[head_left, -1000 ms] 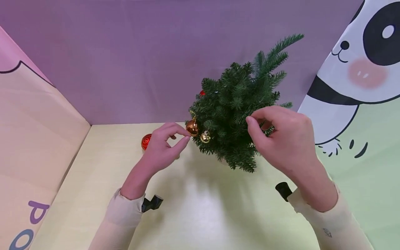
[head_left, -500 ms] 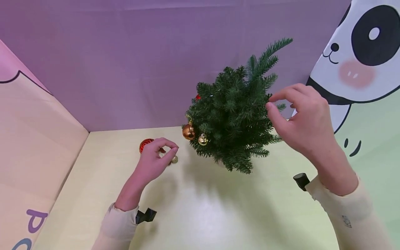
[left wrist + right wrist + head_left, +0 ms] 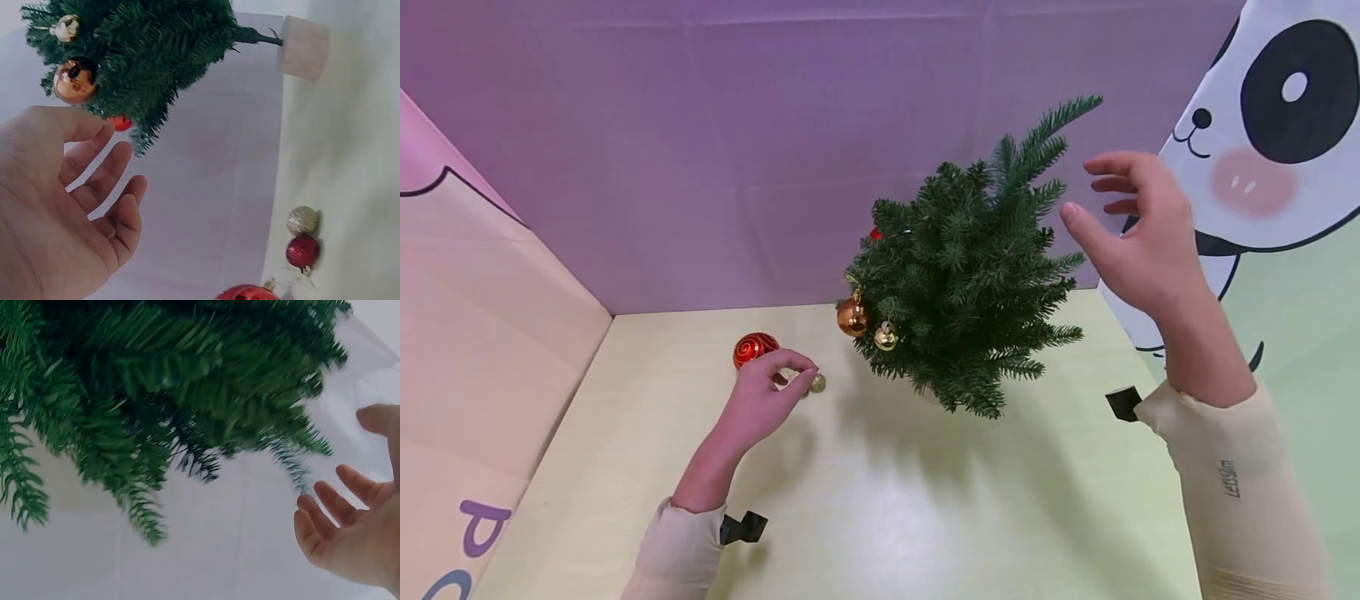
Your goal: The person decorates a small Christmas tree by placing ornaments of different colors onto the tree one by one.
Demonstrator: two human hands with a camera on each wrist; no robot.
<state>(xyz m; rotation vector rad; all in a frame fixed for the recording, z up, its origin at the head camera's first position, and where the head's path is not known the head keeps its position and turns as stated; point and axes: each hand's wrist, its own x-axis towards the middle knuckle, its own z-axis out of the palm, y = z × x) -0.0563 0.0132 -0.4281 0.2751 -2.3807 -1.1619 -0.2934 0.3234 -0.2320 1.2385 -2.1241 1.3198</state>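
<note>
A small green Christmas tree point(image 3: 962, 275) stands towards the back of the table. A copper bauble point(image 3: 852, 317) and a little gold bauble point(image 3: 885, 336) hang on its left side; a red ornament point(image 3: 876, 234) shows partly among the branches. My left hand point(image 3: 765, 396) hovers left of the tree with nothing in its loosely bent fingers. From the head it partly covers a red swirl-patterned bauble point(image 3: 754, 348) on the table. Beside that lie a glittery gold bauble point(image 3: 303, 220) and a dark red one point(image 3: 302, 251). My right hand point(image 3: 1150, 233) is raised to the right of the tree, fingers apart and holding nothing.
A pale block base point(image 3: 304, 47) carries the tree's trunk. Behind the table point(image 3: 925, 517) is a purple backdrop point(image 3: 737, 150). A printed panda panel point(image 3: 1255, 192) stands at the right and a peach panel point(image 3: 482, 333) at the left.
My left hand has drawn back from the copper bauble, down and left. My right hand has moved away from the branches, up and right, its thumb and fingers spreading. The tree appears slightly shifted.
</note>
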